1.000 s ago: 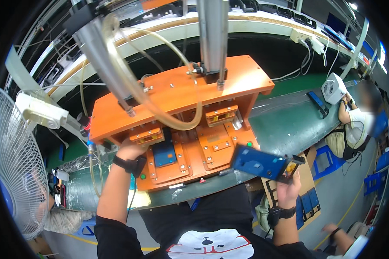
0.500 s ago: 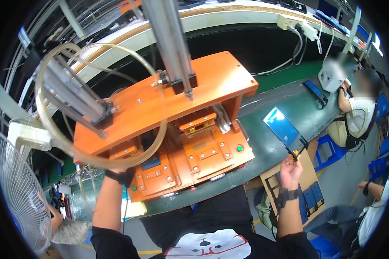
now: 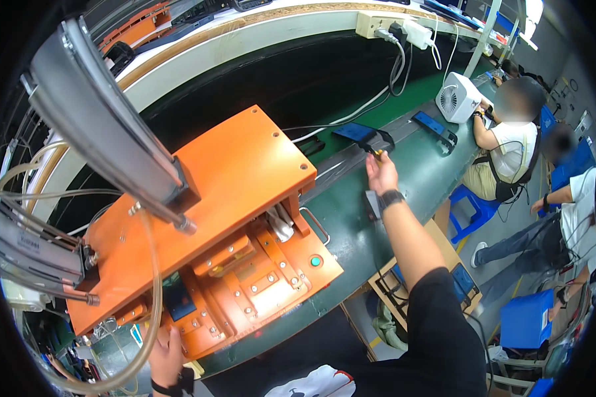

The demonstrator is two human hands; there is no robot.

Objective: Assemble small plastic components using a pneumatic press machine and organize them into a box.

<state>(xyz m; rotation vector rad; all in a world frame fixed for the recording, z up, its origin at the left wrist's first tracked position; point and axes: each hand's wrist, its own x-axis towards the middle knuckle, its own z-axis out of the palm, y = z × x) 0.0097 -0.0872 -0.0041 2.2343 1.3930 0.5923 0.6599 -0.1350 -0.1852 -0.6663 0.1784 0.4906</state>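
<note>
My right hand reaches out over the green bench, fingers closed on the black end of a flat panel with a blue face and black frame. A small yellow bit shows at its fingertips. My left hand is at the near left corner of an orange press fixture, partly behind a clear hose, fingers apart and apparently holding nothing. A blue piece lies in the left nest of the fixture, under the orange top plate.
Pneumatic cylinders stand on the press, with a looping hose. Another blue panel and a white fan sit farther along the bench. A cardboard box holds blue panels at right. A seated person works beyond.
The view has swung right. My right hand has carried the panel from above the cardboard box to the bench's far side. My left hand remains by the fixture's left side.
</note>
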